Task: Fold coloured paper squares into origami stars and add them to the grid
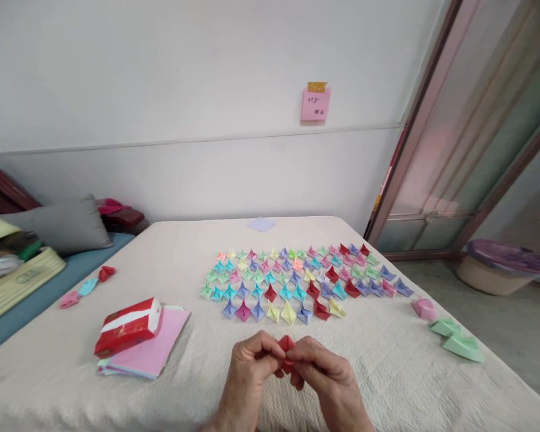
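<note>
Between my two hands, low in the middle of the head view, is a small red folded paper piece [287,342]. My left hand [256,360] pinches its left side with thumb and forefinger. From the right, my right hand [321,366] grips the same piece, its other fingers curled beneath. The fingers cover much of the paper, so its full shape is hidden. Just beyond the hands stand rows of several small folded paper boats [288,313] in blue, red, green, pink and yellow.
A red tissue pack [128,327] lies on a stack of coloured paper [173,336] at left. Green folded papers [462,347] and a pink one [425,308] sit near the right edge. A pale blue sheet [261,224] lies at the back of the cloth-covered table [180,252].
</note>
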`<state>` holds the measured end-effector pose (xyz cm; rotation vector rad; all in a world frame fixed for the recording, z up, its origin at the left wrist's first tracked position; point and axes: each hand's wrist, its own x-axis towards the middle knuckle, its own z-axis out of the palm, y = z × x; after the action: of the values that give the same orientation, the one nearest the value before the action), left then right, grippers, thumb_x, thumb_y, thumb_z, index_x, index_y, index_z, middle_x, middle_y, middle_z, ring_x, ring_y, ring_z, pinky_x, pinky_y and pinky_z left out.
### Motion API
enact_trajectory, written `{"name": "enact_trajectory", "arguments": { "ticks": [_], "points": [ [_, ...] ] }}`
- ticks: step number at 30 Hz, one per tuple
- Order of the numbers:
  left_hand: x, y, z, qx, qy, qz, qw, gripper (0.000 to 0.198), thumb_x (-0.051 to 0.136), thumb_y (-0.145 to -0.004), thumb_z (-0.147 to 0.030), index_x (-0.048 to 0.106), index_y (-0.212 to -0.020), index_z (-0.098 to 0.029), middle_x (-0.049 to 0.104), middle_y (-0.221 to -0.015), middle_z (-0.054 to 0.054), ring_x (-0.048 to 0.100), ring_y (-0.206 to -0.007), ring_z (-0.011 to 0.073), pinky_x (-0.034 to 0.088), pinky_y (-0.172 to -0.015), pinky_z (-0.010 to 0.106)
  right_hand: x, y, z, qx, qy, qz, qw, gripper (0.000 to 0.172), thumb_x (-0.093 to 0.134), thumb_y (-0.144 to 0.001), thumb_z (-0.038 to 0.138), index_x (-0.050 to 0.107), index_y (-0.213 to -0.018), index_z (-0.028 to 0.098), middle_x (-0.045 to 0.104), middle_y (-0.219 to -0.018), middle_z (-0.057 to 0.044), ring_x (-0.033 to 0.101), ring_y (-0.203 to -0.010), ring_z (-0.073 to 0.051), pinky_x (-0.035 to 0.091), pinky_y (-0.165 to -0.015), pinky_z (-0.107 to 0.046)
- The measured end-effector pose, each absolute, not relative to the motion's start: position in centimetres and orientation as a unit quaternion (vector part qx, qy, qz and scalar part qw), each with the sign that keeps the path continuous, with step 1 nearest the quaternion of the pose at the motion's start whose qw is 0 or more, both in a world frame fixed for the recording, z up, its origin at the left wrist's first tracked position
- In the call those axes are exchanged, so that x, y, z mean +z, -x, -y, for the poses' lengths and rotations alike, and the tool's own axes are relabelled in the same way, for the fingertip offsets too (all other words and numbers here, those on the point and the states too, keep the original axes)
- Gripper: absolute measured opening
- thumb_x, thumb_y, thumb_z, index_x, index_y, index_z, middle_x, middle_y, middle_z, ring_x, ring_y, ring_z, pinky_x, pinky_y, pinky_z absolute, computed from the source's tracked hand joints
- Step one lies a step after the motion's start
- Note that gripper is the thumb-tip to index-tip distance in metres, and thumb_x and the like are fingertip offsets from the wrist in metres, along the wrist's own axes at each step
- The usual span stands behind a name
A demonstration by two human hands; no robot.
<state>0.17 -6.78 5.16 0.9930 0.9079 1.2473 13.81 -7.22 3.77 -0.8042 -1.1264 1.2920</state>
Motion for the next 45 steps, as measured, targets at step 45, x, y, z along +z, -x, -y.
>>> {"name": "enact_trajectory", "arguments": {
  "ticks": [45],
  "points": [
    [5.3, 0.1, 6.3, 0.478, -0.5, -0.442, 0.572, 0.015, 0.063, -0.077, -0.02, 0.057, -0.09, -0.016, 0.066, -0.075, 0.003, 0.061, -0.067, 0.0174, 0.046, -0.066, 0.029, 4.2, -14.2, 6.1, 0.618, 0.444, 0.452, 0.465, 0.028, 0.072, -0.07, 0.036, 0.061, -0.057, 0.015, 0.056, -0.048, 0.003, 0.045, -0.037, -0.007, 0.027, -0.038, -0.02]
  ]
}}
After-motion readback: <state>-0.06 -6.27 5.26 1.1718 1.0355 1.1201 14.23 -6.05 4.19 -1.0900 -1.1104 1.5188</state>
